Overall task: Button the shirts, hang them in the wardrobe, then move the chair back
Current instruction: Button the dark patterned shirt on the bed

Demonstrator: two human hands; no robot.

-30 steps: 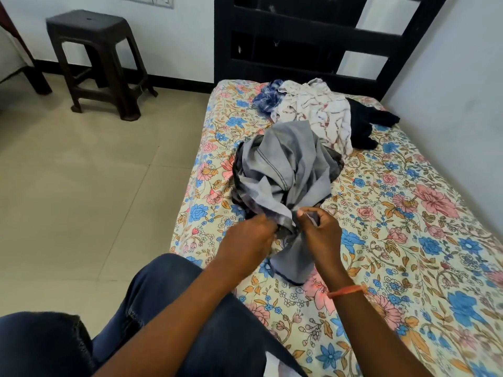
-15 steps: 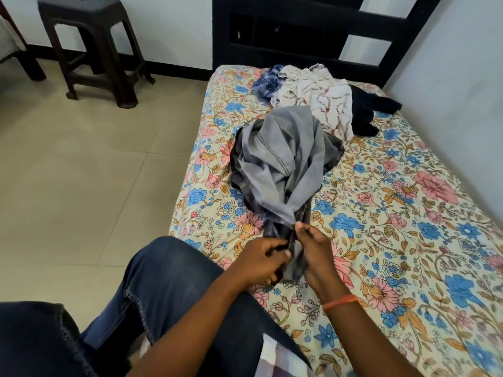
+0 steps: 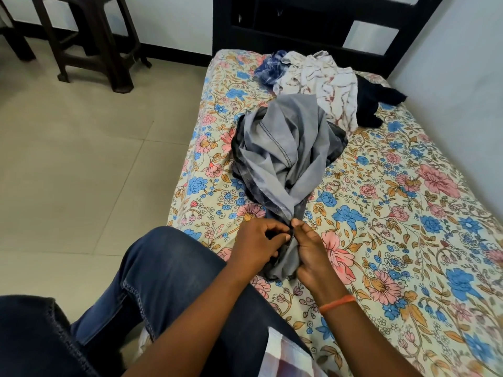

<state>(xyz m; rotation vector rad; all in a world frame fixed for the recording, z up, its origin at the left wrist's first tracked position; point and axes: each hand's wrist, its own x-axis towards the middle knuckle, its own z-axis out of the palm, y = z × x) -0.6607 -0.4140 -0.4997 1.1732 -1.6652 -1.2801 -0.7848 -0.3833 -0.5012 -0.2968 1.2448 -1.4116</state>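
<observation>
The grey shirt lies crumpled on the bed, its bulk heaped toward the middle of the mattress and its near end drawn into a narrow bunch at the person's hands. The left hand pinches the near edge of the cloth between thumb and curled fingers. The right hand grips the same bunch from the other side, fingers curled round it, an orange band on the wrist. The two hands are close together, nearly touching over the fabric (whether a button sits between them cannot be told). Behind the grey shirt, near the dark headboard, lie a white patterned shirt, a blue checked shirt and a black garment, touching one another. A dark stool stands on the tiled floor, well apart from the bed.
</observation>
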